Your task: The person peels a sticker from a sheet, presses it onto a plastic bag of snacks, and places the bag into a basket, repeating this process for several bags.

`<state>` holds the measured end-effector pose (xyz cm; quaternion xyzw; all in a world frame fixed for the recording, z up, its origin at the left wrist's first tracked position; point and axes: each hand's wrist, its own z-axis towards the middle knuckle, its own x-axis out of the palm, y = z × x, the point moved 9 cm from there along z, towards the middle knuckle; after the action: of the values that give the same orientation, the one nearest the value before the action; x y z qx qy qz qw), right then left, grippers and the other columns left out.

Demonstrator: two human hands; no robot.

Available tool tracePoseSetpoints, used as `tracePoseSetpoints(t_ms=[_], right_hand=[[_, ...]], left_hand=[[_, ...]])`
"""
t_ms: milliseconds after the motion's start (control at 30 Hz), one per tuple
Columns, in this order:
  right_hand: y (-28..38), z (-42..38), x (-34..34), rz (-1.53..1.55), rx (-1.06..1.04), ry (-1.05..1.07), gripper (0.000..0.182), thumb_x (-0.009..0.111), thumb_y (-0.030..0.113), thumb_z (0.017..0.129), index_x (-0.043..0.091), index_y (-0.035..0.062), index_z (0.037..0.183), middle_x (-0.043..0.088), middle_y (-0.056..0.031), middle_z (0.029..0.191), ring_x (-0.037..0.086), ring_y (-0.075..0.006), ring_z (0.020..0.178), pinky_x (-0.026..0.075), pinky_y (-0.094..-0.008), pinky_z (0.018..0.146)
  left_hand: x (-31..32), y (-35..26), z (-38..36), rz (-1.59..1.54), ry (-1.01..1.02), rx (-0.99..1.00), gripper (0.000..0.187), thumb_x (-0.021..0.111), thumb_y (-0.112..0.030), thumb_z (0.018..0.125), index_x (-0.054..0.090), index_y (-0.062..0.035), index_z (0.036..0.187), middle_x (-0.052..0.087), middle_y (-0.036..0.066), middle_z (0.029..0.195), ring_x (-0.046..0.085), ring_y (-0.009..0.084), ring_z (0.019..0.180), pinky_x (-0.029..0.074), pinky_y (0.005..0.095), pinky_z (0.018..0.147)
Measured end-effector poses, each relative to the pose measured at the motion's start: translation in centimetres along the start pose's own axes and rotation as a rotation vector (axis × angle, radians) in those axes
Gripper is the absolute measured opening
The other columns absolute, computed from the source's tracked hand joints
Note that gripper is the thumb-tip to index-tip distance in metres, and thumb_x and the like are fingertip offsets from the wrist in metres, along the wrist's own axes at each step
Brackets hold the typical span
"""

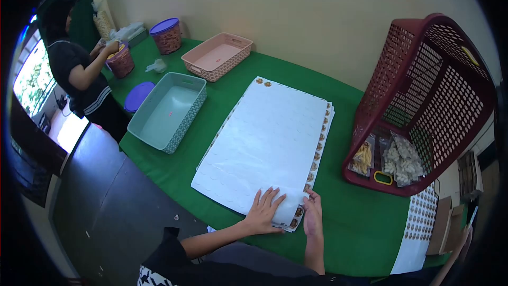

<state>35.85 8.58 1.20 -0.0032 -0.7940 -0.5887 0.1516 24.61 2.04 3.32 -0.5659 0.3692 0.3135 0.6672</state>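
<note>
A stack of large white sheets [264, 137] lies on the green tablecloth, with round brown stickers showing along its right edge and two at its top corner. My left hand [264, 213] lies on the near end of the top sheet, fingers spread. At the near right corner, my right hand [313, 214] has its fingers bent at the sheet's edge beside the stickers. Whether its fingertips grip the paper is too small to tell.
Left of the stack are a green basket [169, 111] and a pink basket [218, 55]. A maroon crate [365, 122] with bagged snacks stands on the right, near another sticker sheet [420, 217]. A person [79, 69] handles a tub [120, 63] at far left.
</note>
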Motion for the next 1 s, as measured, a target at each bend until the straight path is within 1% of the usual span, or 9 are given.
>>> tracePoseSetpoints(t_ms=[300,400,467,600,667,767,900,933,1000], right_hand=[[-0.6,-0.9,1.2,0.375,0.161,0.094,0.029,0.044,0.013,0.082,0.036,0.0063,0.109,0.043,-0.008,0.107,0.047,-0.0159,0.092,0.039,-0.0303,0.076],[-0.8,-1.0,0.9,0.308,0.105,0.114,0.027,0.044,0.016,0.083,0.04,0.0038,0.107,0.042,-0.0085,0.106,0.047,-0.016,0.09,0.039,-0.0294,0.077],[-0.2,-0.6,-2.3,-0.227,-0.178,-0.1,0.028,0.045,0.018,0.083,0.044,0.0005,0.105,0.042,-0.0099,0.104,0.047,-0.0164,0.089,0.039,-0.028,0.077],[-2.6,-1.6,-4.3,-0.251,0.009,-0.12,0.033,0.047,0.021,0.083,0.046,-0.0027,0.106,0.043,-0.0122,0.103,0.048,-0.0159,0.084,0.038,-0.0266,0.077],[-3.6,-2.2,-4.6,-0.335,0.01,-0.086,0.034,0.047,0.022,0.083,0.046,-0.003,0.106,0.043,-0.0123,0.102,0.048,-0.0156,0.083,0.038,-0.0267,0.077],[-4.8,-2.9,-4.4,-0.412,0.044,-0.051,0.035,0.047,0.023,0.084,0.045,-0.004,0.106,0.047,-0.0112,0.099,0.05,-0.0145,0.08,0.039,-0.0264,0.075],[-4.3,-2.9,-3.8,-0.21,0.084,-0.044,0.031,0.041,0.024,0.087,0.044,-0.002,0.103,0.054,-0.0078,0.09,0.051,-0.0122,0.077,0.04,-0.0249,0.073],[-4.1,-2.8,-3.5,-0.169,0.103,-0.012,0.03,0.041,0.024,0.087,0.044,-0.0015,0.103,0.054,-0.0079,0.091,0.051,-0.012,0.077,0.04,-0.0249,0.072],[-3.8,-2.7,-3.4,-0.171,0.159,0.028,0.03,0.04,0.025,0.087,0.046,0.0002,0.103,0.054,-0.0074,0.091,0.051,-0.0119,0.077,0.04,-0.0254,0.072]], left_hand=[[-2.0,0.1,-0.5,0.045,-0.104,0.021,0.064,0.06,-0.016,0.065,0.033,-0.0082,0.123,0.032,0.011,0.128,0.027,0.0254,0.121,0.013,0.053,0.096],[-4.2,1.2,0.1,-0.062,-0.118,-0.005,0.056,0.054,-0.006,0.065,0.039,-0.0064,0.119,0.041,0.011,0.121,0.037,0.0229,0.114,0.016,0.05,0.098],[-7.6,1.8,0.6,-0.172,-0.236,-0.059,0.049,0.05,0.0,0.066,0.044,-0.0048,0.115,0.052,0.014,0.109,0.05,0.0245,0.101,0.022,0.0465,0.097],[-13.0,2.4,0.8,-0.221,-0.456,-0.119,0.04,0.049,0.002,0.068,0.048,-0.0012,0.109,0.055,0.019,0.095,0.056,0.0324,0.082,0.037,0.0405,0.087],[-13.6,4.5,0.2,-0.45,-0.497,-0.354,0.033,0.047,0.004,0.071,0.05,0.002,0.104,0.055,0.022,0.087,0.057,0.0343,0.077,0.043,0.035,0.073],[-15.0,3.5,0.3,-0.412,-0.577,-0.282,0.028,0.045,0.005,0.073,0.051,0.0038,0.101,0.055,0.024,0.084,0.058,0.0339,0.075,0.044,0.0325,0.062],[-14.0,3.5,0.6,-0.397,-0.55,-0.287,0.026,0.045,0.004,0.074,0.052,0.0032,0.1,0.057,0.022,0.077,0.057,0.036,0.073,0.038,0.0389,0.085],[-13.4,3.7,0.7,-0.451,-0.537,-0.281,0.03,0.045,0.004,0.073,0.052,0.0012,0.102,0.057,0.022,0.075,0.057,0.0359,0.072,0.03,0.0454,0.092],[-12.8,3.1,0.9,-0.426,-0.497,-0.261,0.032,0.046,0.003,0.072,0.051,0.0003,0.103,0.058,0.021,0.077,0.057,0.0351,0.072,0.029,0.0466,0.092]])
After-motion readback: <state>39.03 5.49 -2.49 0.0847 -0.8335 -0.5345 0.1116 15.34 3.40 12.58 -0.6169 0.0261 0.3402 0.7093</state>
